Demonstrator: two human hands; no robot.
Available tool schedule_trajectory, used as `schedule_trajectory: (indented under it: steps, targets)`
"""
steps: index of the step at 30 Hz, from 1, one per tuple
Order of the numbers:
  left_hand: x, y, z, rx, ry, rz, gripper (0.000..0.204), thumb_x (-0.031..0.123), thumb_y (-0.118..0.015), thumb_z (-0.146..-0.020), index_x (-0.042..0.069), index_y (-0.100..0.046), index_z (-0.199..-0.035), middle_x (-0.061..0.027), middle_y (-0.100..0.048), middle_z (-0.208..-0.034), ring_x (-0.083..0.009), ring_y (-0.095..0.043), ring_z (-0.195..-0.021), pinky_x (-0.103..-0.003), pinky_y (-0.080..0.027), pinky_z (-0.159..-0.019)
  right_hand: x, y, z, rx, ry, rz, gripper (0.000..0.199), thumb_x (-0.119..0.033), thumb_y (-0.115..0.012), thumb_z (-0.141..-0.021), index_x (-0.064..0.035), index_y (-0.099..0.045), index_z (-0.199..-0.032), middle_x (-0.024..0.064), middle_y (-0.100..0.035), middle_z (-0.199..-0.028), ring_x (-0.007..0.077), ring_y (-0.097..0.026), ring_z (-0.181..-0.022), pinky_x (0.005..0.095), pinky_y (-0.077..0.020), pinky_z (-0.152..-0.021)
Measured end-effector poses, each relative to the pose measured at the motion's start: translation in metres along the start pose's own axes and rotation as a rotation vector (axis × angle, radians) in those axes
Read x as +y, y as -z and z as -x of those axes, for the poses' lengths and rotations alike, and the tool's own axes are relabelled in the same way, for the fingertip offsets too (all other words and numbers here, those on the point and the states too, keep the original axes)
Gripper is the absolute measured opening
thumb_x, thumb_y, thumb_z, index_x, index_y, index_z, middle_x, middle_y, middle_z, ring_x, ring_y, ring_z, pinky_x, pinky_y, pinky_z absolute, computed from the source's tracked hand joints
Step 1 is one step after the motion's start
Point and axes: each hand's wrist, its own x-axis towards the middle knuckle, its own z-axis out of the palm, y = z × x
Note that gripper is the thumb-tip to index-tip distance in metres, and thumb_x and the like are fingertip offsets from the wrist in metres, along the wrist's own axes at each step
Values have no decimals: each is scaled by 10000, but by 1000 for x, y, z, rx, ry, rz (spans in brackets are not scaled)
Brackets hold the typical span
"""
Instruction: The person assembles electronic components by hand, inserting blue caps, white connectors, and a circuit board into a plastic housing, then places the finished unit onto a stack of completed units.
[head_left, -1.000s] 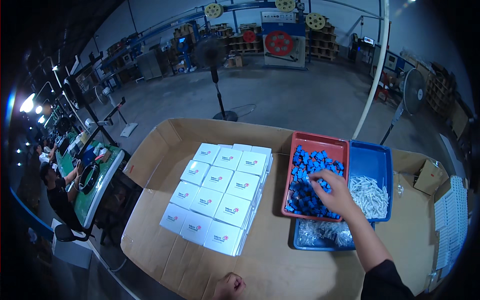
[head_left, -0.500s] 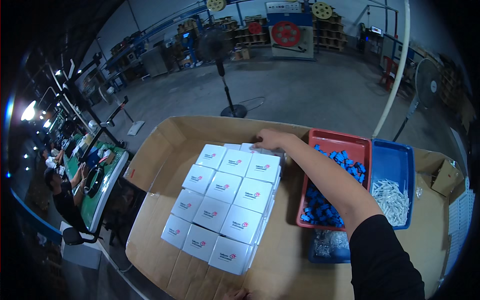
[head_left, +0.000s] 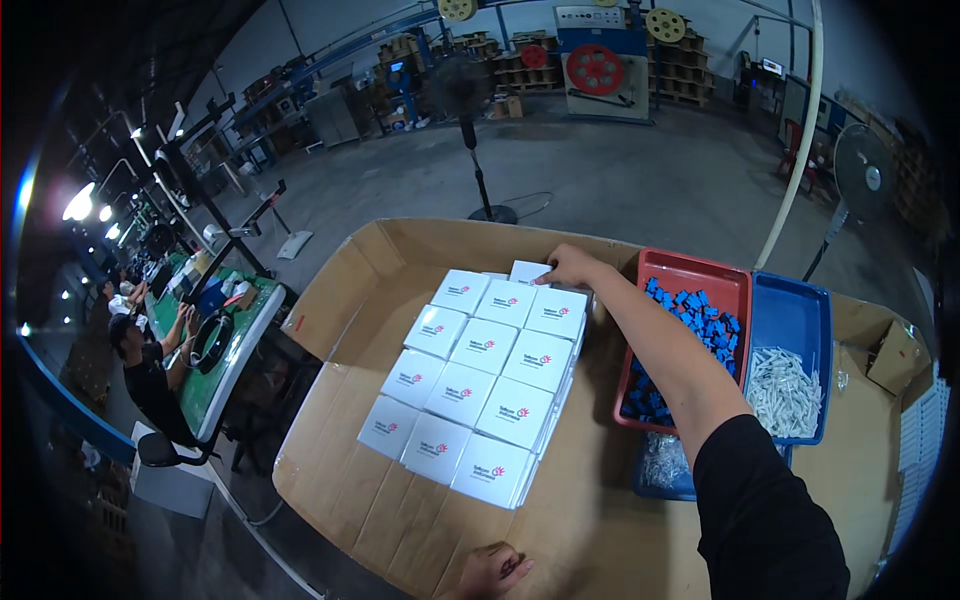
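Several flat white square boxes point(head_left: 480, 345), each with a small printed mark, stand in close stacked rows on the cardboard. Beyond their far row, my right hand point(head_left: 574, 267) has its fingers closed on the edge of one white box point(head_left: 530, 272); part of that box is hidden behind the row. My left hand point(head_left: 492, 570) rests low over the cardboard near the bottom edge, fingers curled in, with nothing visible in it and apart from the boxes.
Under and around the boxes lies a large cardboard tray point(head_left: 330, 465) with raised walls. At right are a red bin point(head_left: 697, 268) of blue connectors, a blue bin point(head_left: 790, 300) of white slim parts, and another blue bin point(head_left: 662, 492) with clear bags. A person point(head_left: 150, 375) works at a green table.
A white box at the far row now shows raised in my right hand. My left hand has come further into view at the bottom. The whole view has shifted slightly.
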Motion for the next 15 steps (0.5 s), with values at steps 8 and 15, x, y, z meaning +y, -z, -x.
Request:
schedule_trajectory:
  steps: [8, 15]
  targets:
    - [13, 6, 2, 62, -111, -21, 340, 284, -794, -914, 85, -579, -741, -46, -585, -624, -174, -581, -519, -309, -475, -514, -49, 33, 67, 582, 180, -403, 329, -74, -865, -806, 18, -653, -1039, 85, -705, -927, 156, -669, -892, 308, -540, -799]
    - [18, -1, 6, 61, -65, -44, 333, 300, -791, -900, 69, -600, -754, -61, -587, -597, -173, -589, -515, -326, -486, -522, -108, 58, 235, 643, 334, -904, 302, 27, -781, -888, 0, -610, -1135, 69, -707, -1033, 125, -669, -949, 284, -547, -851]
